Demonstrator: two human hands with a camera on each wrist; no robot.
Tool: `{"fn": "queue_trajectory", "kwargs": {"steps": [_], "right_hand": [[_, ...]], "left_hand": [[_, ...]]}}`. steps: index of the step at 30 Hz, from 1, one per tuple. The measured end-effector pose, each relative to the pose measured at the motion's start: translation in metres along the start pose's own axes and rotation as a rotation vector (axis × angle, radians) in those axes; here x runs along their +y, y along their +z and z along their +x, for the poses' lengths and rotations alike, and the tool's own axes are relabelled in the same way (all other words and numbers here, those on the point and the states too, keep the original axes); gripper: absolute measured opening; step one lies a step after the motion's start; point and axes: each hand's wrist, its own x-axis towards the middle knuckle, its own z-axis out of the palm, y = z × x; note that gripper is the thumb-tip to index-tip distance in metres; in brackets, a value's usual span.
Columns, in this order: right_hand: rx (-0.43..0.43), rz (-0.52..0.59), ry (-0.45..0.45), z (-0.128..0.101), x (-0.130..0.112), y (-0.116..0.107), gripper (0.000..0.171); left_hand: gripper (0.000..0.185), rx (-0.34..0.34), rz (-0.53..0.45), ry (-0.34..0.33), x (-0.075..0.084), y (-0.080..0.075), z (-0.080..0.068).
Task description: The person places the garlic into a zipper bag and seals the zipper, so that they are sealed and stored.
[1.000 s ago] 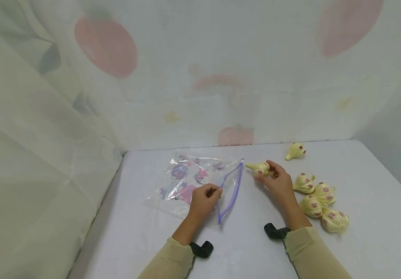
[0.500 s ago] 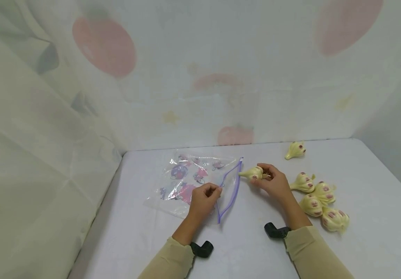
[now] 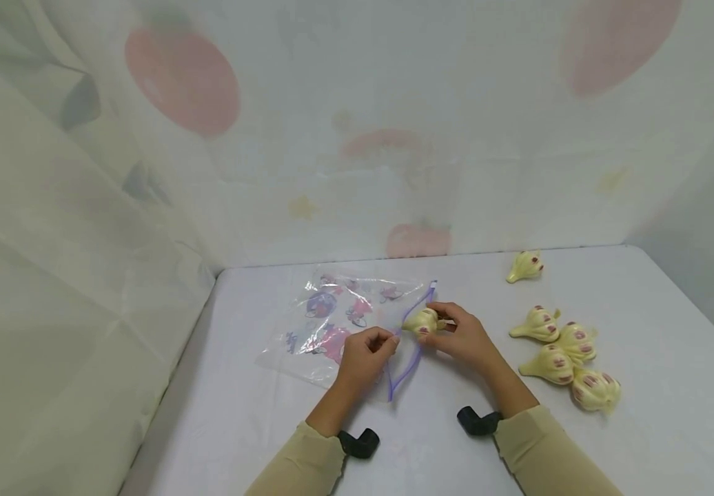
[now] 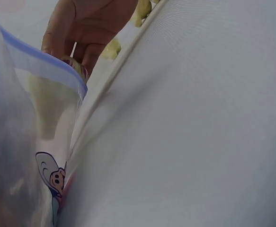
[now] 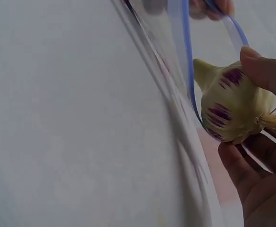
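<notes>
At the bag (image 3: 344, 324) mouth, right hand (image 3: 465, 337) has brought its gripped garlic (image 3: 422, 322); left hand (image 3: 366, 355) still pinches the rim.

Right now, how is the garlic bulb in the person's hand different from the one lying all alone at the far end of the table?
The held garlic bulb is gripped by the right hand at the mouth of the clear bag; the lone garlic bulb lies untouched on the white table. The held one points its stem left toward the bag, while the lone one's stem points down-left. Both are pale yellow with purple marks.
</notes>
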Motion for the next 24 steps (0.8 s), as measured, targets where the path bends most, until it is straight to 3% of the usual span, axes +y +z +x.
{"fn": "queue_trajectory", "kwargs": {"steps": [4, 7, 13, 20, 24], "right_hand": [[-0.028, 0.025, 0.030, 0.000, -0.002, 0.008, 0.072], [-0.033, 0.040, 0.032, 0.001, -0.001, 0.013, 0.072], [-0.032, -0.030, 0.029, 0.000, 0.002, 0.018, 0.065], [-0.049, -0.064, -0.152, -0.002, 0.001, 0.019, 0.053], [-0.037, -0.072, -0.203, -0.002, 0.003, 0.019, 0.050]], "left_hand": [[0.008, -0.046, -0.016, 0.012, 0.019, -0.005, -0.002], [0.008, -0.061, -0.023, 0.012, 0.022, -0.007, -0.003], [0.008, -0.060, -0.033, 0.023, 0.019, -0.006, -0.003], [0.009, -0.062, -0.038, 0.030, 0.018, -0.006, -0.003], [0.010, -0.067, -0.043, 0.040, 0.020, -0.006, -0.003]]}}
